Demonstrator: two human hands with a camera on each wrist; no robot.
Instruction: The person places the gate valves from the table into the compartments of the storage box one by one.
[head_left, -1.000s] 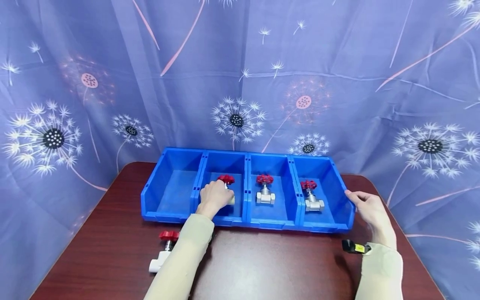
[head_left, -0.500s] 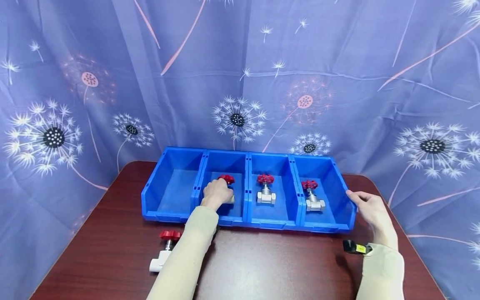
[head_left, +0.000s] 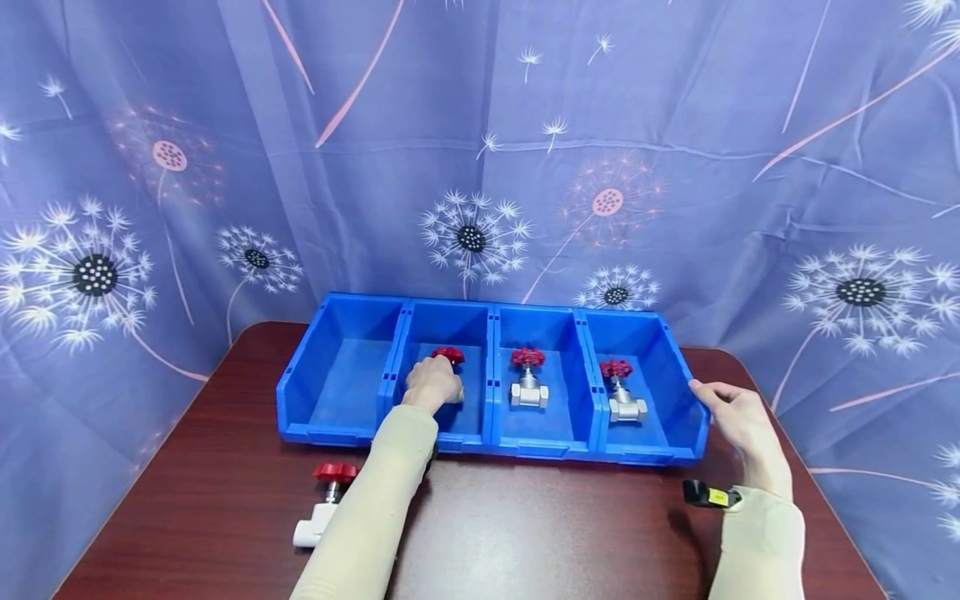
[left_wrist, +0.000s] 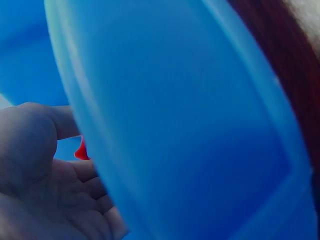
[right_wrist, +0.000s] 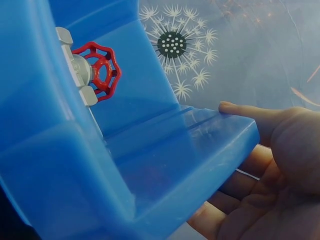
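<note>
1. The left hand (head_left: 431,385) was curled over a red-handled valve (head_left: 447,356) inside the blue bin (head_left: 491,446), second compartment from its left end.
2. The right hand (head_left: 738,421) lay with relaxed fingers against the bin's right wall, gripping nothing.
3. Risk, as a judgement: released off balance, the valve could tip against the divider just right of the left hand.
4. Another valve (head_left: 324,500) lay on the surface (head_left: 540,533) beside the left forearm, where a sleeve could knock it.

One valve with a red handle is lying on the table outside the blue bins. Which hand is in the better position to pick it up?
Probably the left hand. The loose valve lies on the table beside the left forearm, below the empty leftmost bin. The right hand rests on the far right bin wall, farther away.
</note>
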